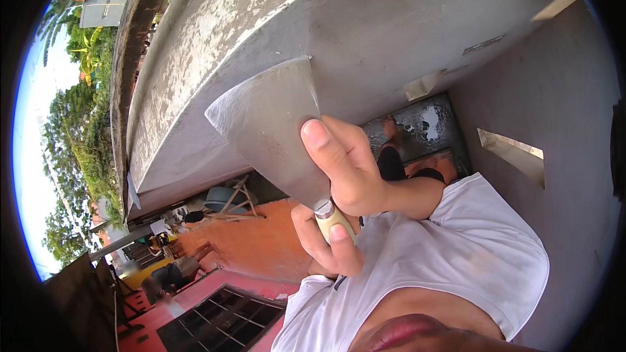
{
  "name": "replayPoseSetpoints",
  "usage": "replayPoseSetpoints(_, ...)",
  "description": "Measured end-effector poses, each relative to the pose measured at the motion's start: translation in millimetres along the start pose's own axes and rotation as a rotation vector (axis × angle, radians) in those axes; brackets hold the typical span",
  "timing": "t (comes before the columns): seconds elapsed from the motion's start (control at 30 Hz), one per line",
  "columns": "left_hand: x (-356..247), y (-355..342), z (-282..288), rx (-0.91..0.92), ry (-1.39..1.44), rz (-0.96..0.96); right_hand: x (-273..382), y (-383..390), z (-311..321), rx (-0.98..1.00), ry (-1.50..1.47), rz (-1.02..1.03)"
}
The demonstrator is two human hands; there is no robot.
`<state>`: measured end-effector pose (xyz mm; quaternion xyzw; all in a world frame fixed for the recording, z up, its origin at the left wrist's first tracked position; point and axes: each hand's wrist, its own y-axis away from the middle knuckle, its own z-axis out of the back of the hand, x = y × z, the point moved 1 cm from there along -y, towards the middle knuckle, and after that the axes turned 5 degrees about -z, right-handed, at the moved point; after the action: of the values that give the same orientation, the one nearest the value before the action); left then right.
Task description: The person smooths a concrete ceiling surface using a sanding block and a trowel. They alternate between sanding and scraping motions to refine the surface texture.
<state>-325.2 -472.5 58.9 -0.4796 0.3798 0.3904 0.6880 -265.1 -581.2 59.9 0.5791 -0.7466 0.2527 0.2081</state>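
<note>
A broad scraper [274,124] with a wide, flared metal blade and a pale handle is held up in front of my chest. Around its handle, just below the metal collar, the fingers of my left hand [326,244] are closed. My right hand [352,169] pinches the lower blade, its thumb pressed flat on the near face and its other fingers partly hidden behind. Thin whitish smears and scratches mark the blade. Behind its upper edge lies a smooth grey plastered wall [378,26]; whether they touch I cannot tell.
A rough, blotchy ledge [215,32] tops the wall. Slanted openings [512,153] pierce the grey surfaces. A wooden trestle [238,199] stands near a grey-blue tub [222,201] on the orange surface [261,241]. At lower left another person [173,277] bends near a dark gridded window [215,319].
</note>
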Motion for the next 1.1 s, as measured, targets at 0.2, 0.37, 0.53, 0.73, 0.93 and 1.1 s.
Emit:
replayPoseSetpoints(0.2, 30, 8, 2, -0.138, -0.138, 0.029, -14, -3, 8, -0.009, 0.08, 0.055)
replayPoseSetpoints(0.37, 43, 0, 10, -0.123, -0.089, 0.038, -17, -7, 1, -0.071, 0.077, 0.098)
replayPoseSetpoints(0.53, 49, -16, 6, -0.117, -0.062, -0.033, -18, -19, 8, -0.064, 0.138, 0.18)
replayPoseSetpoints(0.73, 43, -5, 4, -0.166, -0.026, 0.035, -26, -14, -4, -0.168, 0.115, 0.233)
replayPoseSetpoints(0.93, 30, -24, -3, -0.116, -0.008, 0.027, 8, -19, 3, -0.076, 0.137, 0.171)
replayPoseSetpoints(1.1, 26, -13, -10, -0.147, 0.057, 0.087, 2, -14, 7, -0.035, 0.172, 0.224)
